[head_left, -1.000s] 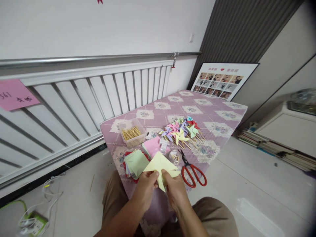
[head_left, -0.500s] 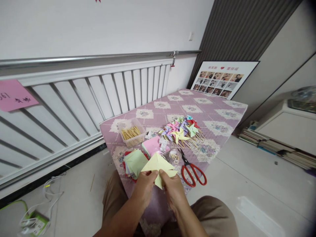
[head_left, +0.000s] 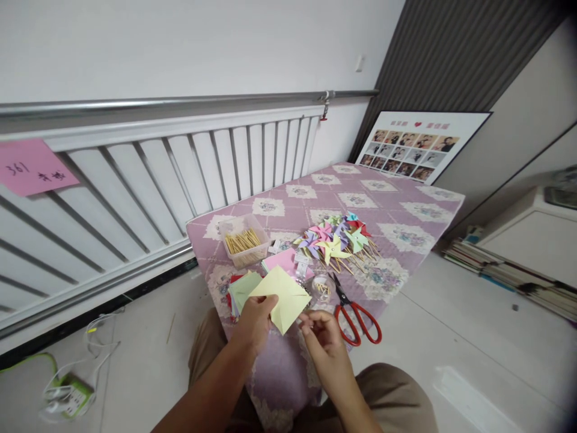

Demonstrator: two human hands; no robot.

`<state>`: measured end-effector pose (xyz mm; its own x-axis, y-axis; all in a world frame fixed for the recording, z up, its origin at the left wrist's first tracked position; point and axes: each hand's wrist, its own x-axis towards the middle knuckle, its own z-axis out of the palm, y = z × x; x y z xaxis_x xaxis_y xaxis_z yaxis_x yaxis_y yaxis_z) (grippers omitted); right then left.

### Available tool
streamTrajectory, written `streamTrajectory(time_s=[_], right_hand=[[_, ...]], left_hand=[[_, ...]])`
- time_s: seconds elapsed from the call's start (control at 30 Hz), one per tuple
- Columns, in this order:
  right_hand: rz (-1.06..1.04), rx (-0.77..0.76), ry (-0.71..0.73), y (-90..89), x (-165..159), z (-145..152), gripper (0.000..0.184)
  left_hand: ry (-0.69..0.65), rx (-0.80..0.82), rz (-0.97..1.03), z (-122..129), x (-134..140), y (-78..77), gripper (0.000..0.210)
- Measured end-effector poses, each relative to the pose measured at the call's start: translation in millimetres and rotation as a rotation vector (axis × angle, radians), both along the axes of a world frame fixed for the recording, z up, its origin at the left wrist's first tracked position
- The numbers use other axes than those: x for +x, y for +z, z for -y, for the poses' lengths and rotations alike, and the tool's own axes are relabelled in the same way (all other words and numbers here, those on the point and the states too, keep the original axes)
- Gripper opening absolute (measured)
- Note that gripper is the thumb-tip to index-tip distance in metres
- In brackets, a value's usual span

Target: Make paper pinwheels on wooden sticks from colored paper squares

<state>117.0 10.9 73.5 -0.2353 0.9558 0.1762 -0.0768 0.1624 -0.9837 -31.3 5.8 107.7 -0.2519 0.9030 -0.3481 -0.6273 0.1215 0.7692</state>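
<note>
Worktop (head_left: 282,358) under floral cloth (head_left: 419,231) stands right of a white radiator (head_left: 226,162); the left hand (head_left: 255,320) pinches yellow paper (head_left: 289,293), the right hand (head_left: 326,341) has an empty, loosely curled grip.

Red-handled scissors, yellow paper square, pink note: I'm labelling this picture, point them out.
Red-handled scissors (head_left: 344,299), head view: the pivot.
Yellow paper square (head_left: 285,293), head view: middle.
Pink note (head_left: 36,168), head view: middle.

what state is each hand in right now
Left hand: closed, holding the pale yellow paper by its edge.
Right hand: loosely curled near the paper; cannot tell if it holds anything.
</note>
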Motion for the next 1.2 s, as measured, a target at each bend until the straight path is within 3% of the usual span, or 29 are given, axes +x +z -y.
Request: streamTrajectory(time_s=[0.2, 0.43, 0.73, 0.93, 1.2], right_hand=[[0.276, 0.394, 0.093, 2.0, -5, 6, 0.033], [0.340, 0.495, 0.023, 5.5, -3, 0, 0.031], [0.310, 0.380, 0.044, 25.3, 0, 1, 0.010], [0.298, 0.232, -0.007, 34.4, -5, 4, 0.017], [0.252, 0.144, -0.080, 29.1, -10, 1, 0.021]], left_hand=[[-0.076, 0.055, 0.041, 1, 1, 2.5, 0.020], [-0.103, 0.038, -0.014, 7, 5, 8.0, 0.018], [-0.061, -0.066, -0.191, 13, 10, 14.2, 0.017], [-0.031, -0.073, -0.211, 16, 15, 13.7, 0.016], [-0.012, -0.054, -0.270, 20, 18, 10.0, 0.024]])
